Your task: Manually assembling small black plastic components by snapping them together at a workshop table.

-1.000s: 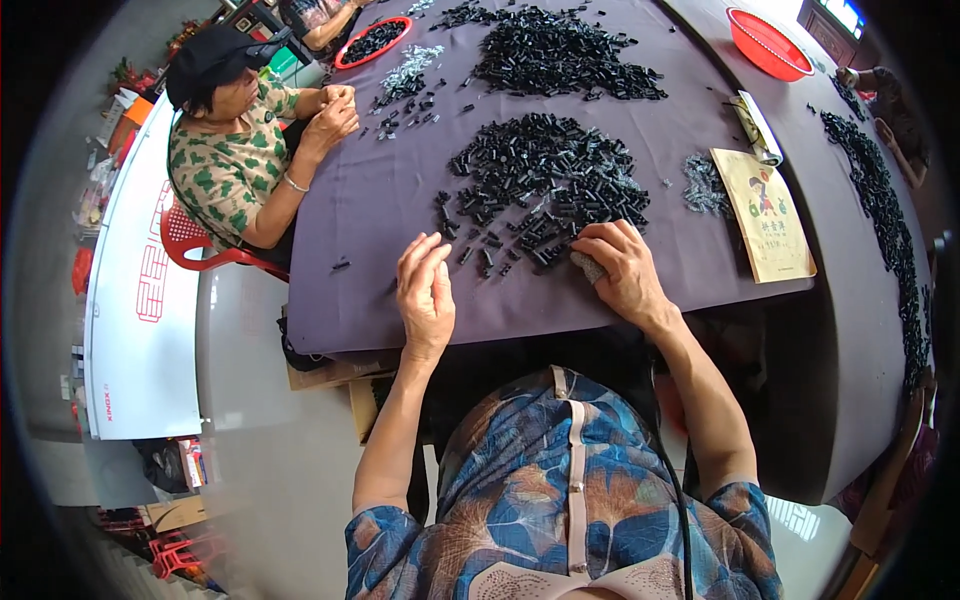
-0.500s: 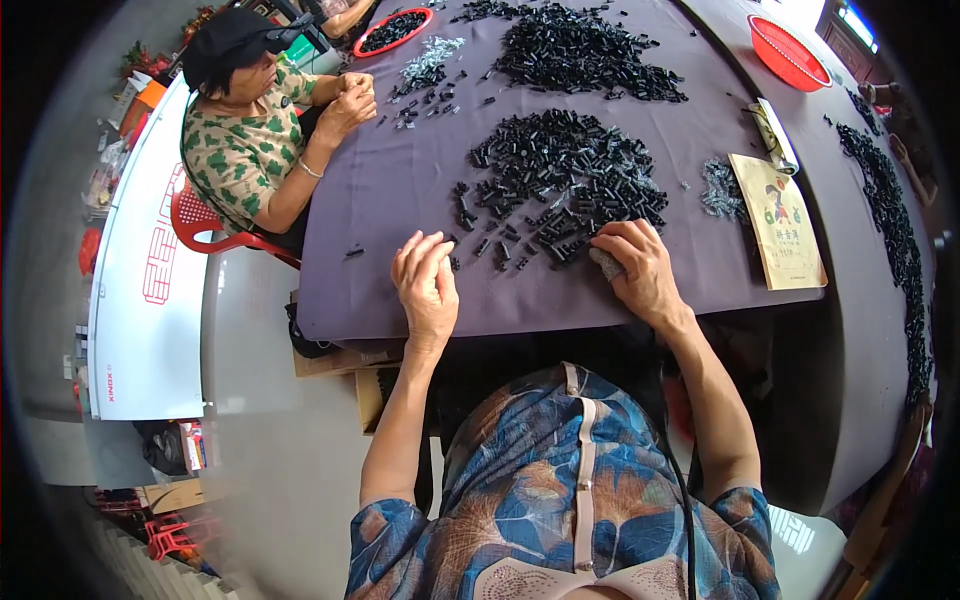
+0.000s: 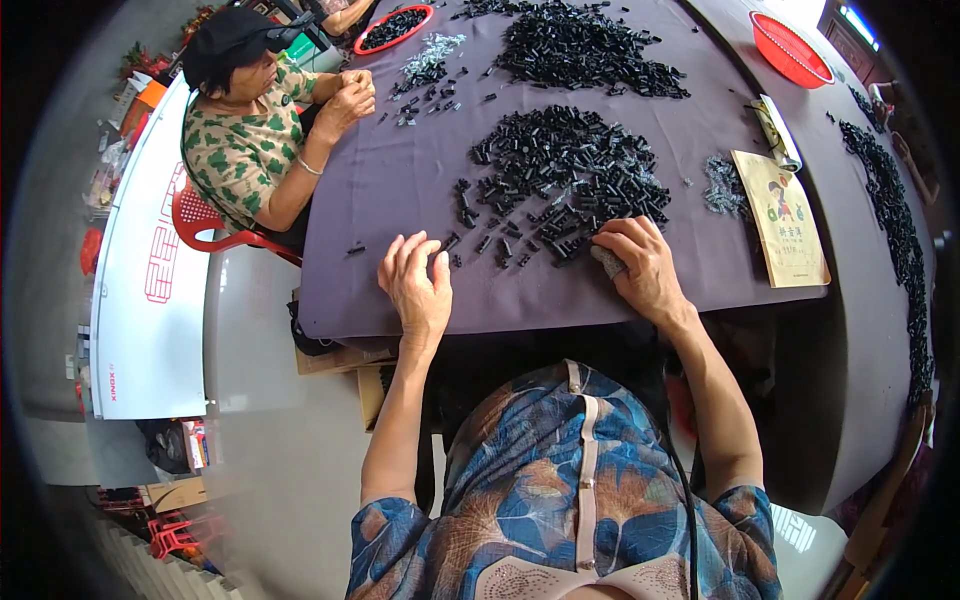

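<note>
My left hand [image 3: 415, 285] rests over the near left part of the table, its fingers loosely bent and apart, and nothing shows in it. Just beyond and to its right lies a heap of small black cylindrical plastic pieces [image 3: 570, 180], with a few clear bits mixed in. My right hand [image 3: 645, 268] is at the heap's near right edge, its fingers curled downward and close together. A grey, rough-looking patch [image 3: 607, 262] shows by its thumb; whether it is a thumb covering or a held thing I cannot tell. The fingertips are partly hidden.
Farther back lies a larger black heap [image 3: 590, 50]. Clear pieces [image 3: 722, 187] lie beside a yellow booklet [image 3: 780, 220] at right. One red basket [image 3: 792, 50] stands far right, another red tray [image 3: 393, 30] far left. At left a co-worker [image 3: 260, 140] handles something small.
My left hand has shifted slightly left and its fingers have spread a little. My right hand stays almost where it was.
</note>
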Demonstrator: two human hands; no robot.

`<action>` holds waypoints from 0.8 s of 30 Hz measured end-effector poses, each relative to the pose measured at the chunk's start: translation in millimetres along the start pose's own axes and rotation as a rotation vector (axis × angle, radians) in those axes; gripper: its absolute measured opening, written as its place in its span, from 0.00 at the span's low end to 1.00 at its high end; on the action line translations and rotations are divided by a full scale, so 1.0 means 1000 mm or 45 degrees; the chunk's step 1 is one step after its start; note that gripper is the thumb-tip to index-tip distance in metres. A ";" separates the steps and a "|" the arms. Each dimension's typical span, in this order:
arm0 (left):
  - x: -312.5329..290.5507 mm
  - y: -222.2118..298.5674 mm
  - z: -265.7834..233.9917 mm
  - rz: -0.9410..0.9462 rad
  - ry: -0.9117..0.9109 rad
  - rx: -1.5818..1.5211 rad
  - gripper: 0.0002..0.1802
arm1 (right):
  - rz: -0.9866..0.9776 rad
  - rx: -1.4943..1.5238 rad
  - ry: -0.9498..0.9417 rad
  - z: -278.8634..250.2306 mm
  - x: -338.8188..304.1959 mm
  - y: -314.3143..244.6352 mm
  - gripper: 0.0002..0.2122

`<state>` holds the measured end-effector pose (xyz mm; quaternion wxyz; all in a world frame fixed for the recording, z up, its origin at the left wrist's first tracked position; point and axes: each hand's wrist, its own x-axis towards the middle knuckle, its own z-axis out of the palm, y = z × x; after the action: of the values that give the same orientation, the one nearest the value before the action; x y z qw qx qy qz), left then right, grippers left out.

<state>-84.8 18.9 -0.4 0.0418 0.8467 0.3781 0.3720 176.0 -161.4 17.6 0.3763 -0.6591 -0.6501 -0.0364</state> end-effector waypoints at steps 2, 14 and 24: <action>0.001 -0.002 0.001 -0.002 -0.040 0.039 0.08 | -0.001 -0.002 -0.002 0.000 0.001 0.000 0.21; 0.013 0.008 0.015 -0.067 -0.148 0.152 0.06 | 0.009 -0.019 -0.010 0.001 0.000 -0.001 0.21; 0.004 0.013 0.001 0.058 -0.095 0.121 0.06 | 0.001 -0.021 -0.002 -0.001 0.001 -0.002 0.19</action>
<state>-74.6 12.9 5.8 0.0073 0.8694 0.3741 0.3226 174.2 -161.8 19.7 0.3703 -0.6626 -0.6497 -0.0412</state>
